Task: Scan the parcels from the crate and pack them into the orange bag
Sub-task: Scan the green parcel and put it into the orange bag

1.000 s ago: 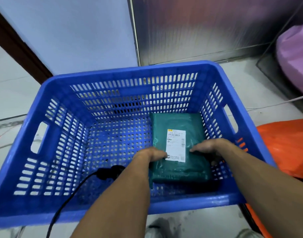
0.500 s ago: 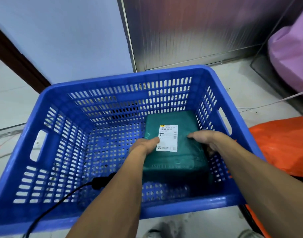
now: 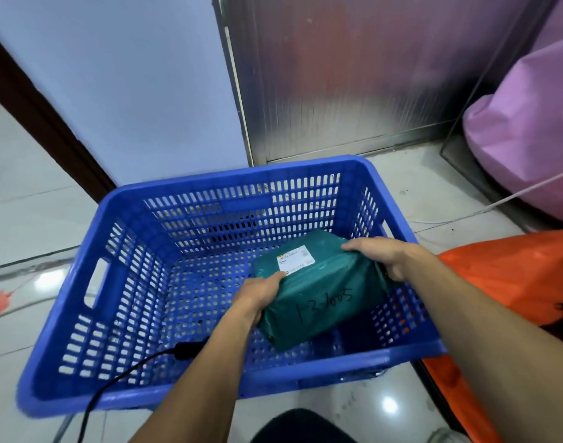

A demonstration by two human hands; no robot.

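Note:
A green wrapped parcel [image 3: 321,292] with a white label on top and black handwriting on its near side is held tilted above the floor of the blue slotted crate [image 3: 91,314]. My left hand [image 3: 257,292] grips its left edge, thumb on top near the label. My right hand [image 3: 385,254] grips its right end, fingers curled over the top. The orange bag [image 3: 513,276] lies right of the crate, partly behind my right forearm. A black scanner [image 3: 187,348] with a cable lies in the crate under my left forearm, mostly hidden.
A pink sack [image 3: 529,129] stands at the back right beside a metal panel [image 3: 337,75]. A pale wall and a dark door frame are behind the crate. A white cord [image 3: 497,203] runs across the glossy tile floor.
Both hands have lifted the parcel off the crate floor and tipped its near side up, so the handwriting now shows. It has shifted towards the crate's right side.

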